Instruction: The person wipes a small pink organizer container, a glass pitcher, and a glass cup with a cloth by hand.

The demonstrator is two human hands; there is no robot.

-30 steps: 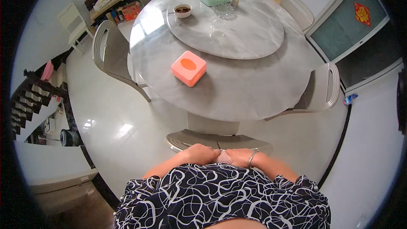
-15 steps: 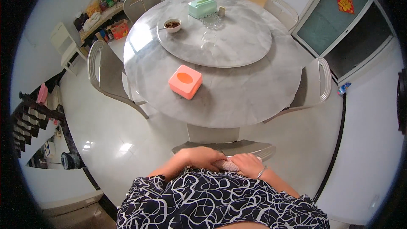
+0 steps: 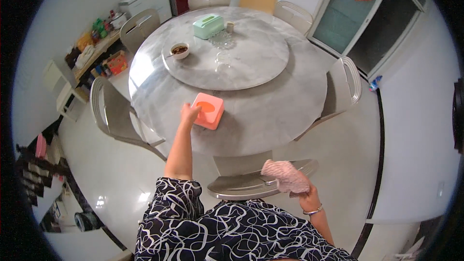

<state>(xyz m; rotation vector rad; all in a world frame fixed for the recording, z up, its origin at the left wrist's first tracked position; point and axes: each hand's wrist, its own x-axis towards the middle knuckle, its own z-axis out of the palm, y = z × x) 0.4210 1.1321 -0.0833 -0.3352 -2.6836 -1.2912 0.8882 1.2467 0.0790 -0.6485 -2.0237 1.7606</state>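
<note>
My left hand (image 3: 189,113) reaches out over the near part of the round table (image 3: 270,121). It grips the left side of a coral-orange tissue box (image 3: 210,114), with the thumb by the oval opening on top; its other fingers are partly hidden. The box stands on the marble-patterned tabletop. Low on the right, my right hand (image 3: 310,198) is closed on a pink textured cloth (image 3: 286,175). That cloth hangs in front of the backrest of the nearest chair (image 3: 241,185).
On the raised turntable (image 3: 256,70) stand a white bowl of dark liquid (image 3: 180,51), a green tissue box (image 3: 209,26), a glass dish (image 3: 221,40) and a small beige container (image 3: 229,27). Several chairs surround the table. A sliding glass door (image 3: 345,12) is at right.
My hands have parted from around the cloth. The left has moved forward onto the orange box, while the right has moved right with the cloth. The view has shifted too.
</note>
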